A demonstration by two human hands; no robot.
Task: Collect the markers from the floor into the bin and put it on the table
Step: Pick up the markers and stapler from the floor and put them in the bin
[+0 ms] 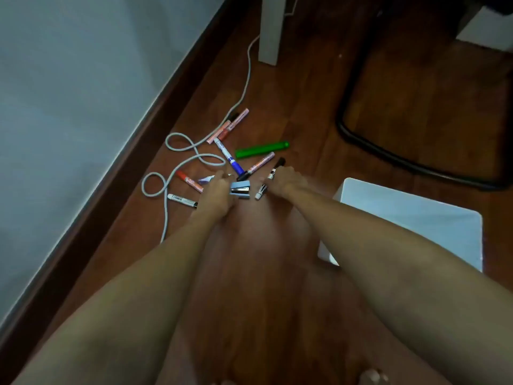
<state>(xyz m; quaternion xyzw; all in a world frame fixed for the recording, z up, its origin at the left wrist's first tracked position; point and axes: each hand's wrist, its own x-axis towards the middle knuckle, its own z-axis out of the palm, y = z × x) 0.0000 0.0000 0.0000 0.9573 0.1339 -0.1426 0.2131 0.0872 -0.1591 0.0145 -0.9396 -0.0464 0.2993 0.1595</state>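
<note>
Several markers lie scattered on the wooden floor: a green marker (pixel 262 150), a blue marker (pixel 229 157), a pink marker (pixel 261 162), two more pink ones (pixel 230 125), a red marker (pixel 184 176) and a white marker (pixel 181 200). My right hand (pixel 287 180) is closed around a black marker (pixel 278 165), whose cap pokes out beyond the fingers. Just below it lies another black-and-white marker (pixel 261 191). My left hand (pixel 216 194) rests low on the floor over a purple-tipped marker (pixel 206 179), touching a blue-grey stapler (pixel 240 189); its grip is hidden. The white bin (pixel 361 195) stands at the right.
A grey cable (pixel 194 154) loops among the markers and runs along the dark skirting board (pixel 116 176) by the wall. A white table leg (pixel 270 29) stands beyond the markers, and a black chair base (pixel 369 145) curves across the floor behind the bin.
</note>
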